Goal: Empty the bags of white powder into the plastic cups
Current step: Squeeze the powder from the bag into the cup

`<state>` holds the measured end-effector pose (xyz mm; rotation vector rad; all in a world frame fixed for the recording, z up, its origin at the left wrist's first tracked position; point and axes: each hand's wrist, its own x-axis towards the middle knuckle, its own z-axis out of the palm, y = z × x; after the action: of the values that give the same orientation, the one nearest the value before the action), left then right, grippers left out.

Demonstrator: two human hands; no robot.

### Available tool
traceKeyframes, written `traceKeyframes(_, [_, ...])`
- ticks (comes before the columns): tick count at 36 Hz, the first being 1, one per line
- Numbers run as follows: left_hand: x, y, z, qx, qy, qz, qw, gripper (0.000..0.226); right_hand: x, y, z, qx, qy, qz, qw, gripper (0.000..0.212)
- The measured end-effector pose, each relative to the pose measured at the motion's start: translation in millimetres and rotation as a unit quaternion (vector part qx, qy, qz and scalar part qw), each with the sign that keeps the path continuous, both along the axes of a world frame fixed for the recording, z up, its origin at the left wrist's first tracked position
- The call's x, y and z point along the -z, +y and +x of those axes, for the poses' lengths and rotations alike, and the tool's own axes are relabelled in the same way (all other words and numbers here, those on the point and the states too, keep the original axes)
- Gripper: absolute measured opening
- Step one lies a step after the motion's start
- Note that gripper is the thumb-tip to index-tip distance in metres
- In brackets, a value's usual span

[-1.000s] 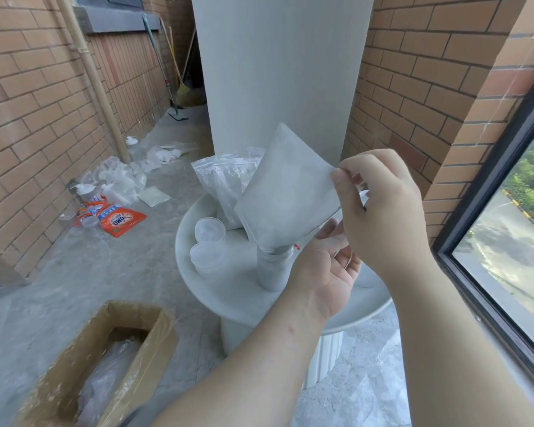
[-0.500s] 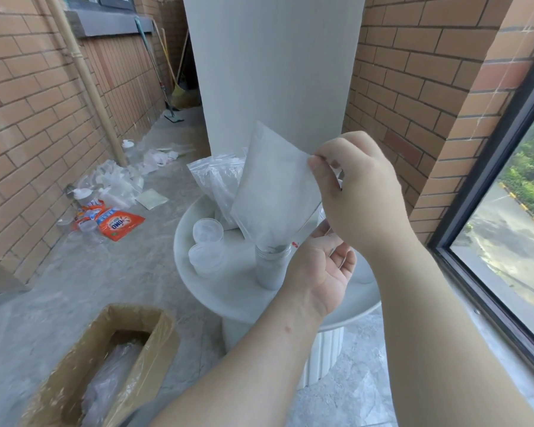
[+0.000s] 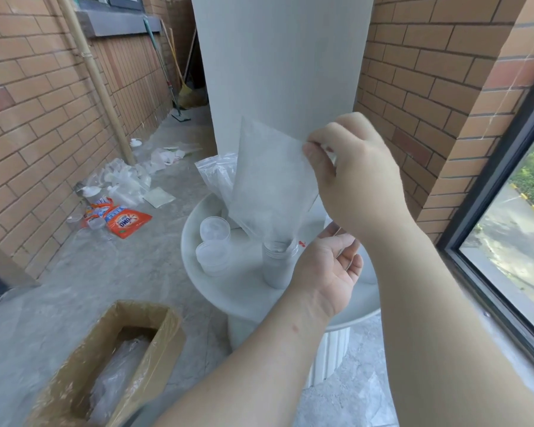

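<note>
Your right hand (image 3: pixel 358 177) pinches the bag (image 3: pixel 269 180) by its top corner, so its low corner dips into the cup (image 3: pixel 277 266) on the table (image 3: pixel 195 272). Your left hand (image 3: pixel 324 272) sits loose and half-open right beside the cup, holding nothing.

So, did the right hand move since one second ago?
Yes. The right hand, pinching the bag, went left and slightly up against the plastic cup.
</note>
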<state>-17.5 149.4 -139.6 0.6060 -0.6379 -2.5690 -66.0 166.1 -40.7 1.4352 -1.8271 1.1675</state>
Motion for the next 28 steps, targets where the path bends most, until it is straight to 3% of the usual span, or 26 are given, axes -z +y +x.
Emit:
traceKeyframes(3, [1.7,-1.0,-0.6,0.004,0.002,-0.005,1.000,0.035,0.0,-1.8,0.1,-0.009,-0.008,0.028,1.000,0.018])
traceKeyframes(15, [7.1,-4.4,-3.2,0.002,0.002,-0.002,1.000,0.047,-0.8,1.6,-4.5,0.010,0.000,-0.012,1.000,0.021])
traceKeyframes(28, [4.7,-3.6,-0.6,0.000,0.005,-0.002,1.000,0.040,0.4,1.6,-3.6,0.015,-0.005,-0.006,1.000,0.021])
